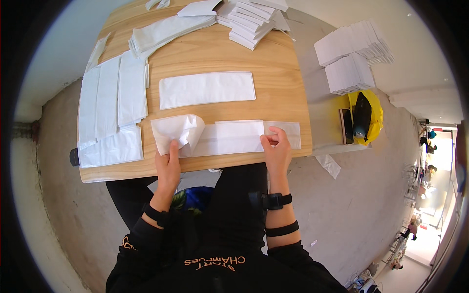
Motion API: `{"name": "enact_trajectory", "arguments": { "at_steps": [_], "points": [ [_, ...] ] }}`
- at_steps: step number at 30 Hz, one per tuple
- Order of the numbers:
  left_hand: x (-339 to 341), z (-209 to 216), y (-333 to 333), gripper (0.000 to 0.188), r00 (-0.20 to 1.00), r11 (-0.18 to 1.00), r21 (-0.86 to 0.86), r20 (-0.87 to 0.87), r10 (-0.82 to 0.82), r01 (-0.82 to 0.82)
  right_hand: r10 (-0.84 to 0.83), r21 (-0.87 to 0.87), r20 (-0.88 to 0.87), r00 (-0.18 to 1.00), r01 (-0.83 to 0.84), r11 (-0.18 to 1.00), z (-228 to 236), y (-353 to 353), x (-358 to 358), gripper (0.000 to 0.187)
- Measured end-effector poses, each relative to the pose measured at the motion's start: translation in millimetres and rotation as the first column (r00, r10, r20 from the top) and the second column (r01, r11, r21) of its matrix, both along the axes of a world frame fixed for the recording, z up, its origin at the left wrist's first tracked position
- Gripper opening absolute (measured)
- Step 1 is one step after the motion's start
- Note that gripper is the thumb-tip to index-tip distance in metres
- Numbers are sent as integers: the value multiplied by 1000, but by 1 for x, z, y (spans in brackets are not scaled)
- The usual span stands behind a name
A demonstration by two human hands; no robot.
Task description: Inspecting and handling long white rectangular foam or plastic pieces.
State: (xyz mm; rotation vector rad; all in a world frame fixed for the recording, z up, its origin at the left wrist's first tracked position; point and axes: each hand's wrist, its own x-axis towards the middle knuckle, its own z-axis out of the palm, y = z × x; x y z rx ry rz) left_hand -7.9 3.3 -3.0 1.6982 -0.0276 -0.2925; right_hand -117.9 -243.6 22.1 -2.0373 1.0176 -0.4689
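Observation:
A long translucent plastic sleeve (210,141) lies along the table's near edge, with a flat white sheet (239,136) in or on its middle; which of the two I cannot tell. Its left end is a crumpled white flap (177,131), folded upward. My left hand (167,166) grips this end, thumb on top and the other fingers mostly hidden beneath. Beside the white sheet's right edge, my right hand (277,150) has its thumb and index finger curled together on the sleeve. Just beyond lies another flat white sleeve (207,90), touched by neither hand.
Stacked white sleeves (108,97) cover the wooden table's (220,53) left side, and more sleeves (168,34) lie at the back. A pile of white folded papers (251,22) stands far right. Beyond the table are white stacks (349,73), a phone (346,126) and a yellow bag (373,117).

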Motion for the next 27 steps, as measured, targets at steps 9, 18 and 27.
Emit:
{"name": "enact_trajectory", "arguments": {
  "at_steps": [9, 18, 27],
  "points": [
    [-3, 8, -5, 40, 999, 999, 41, 35, -8, 7, 3, -80, -39, 999, -6, 997, -2, -1, 3, 29],
    [-4, 11, -5, 39, 999, 999, 37, 40, 2, -4, 162, -245, 15, 987, -153, 957, 21, 19, 12, 32],
    [22, 18, 54, 33, 984, 982, -95, -77, 159, -166, 309, -233, -124, 943, -330, 915, -1, 17, 9, 36]
  ]
}}
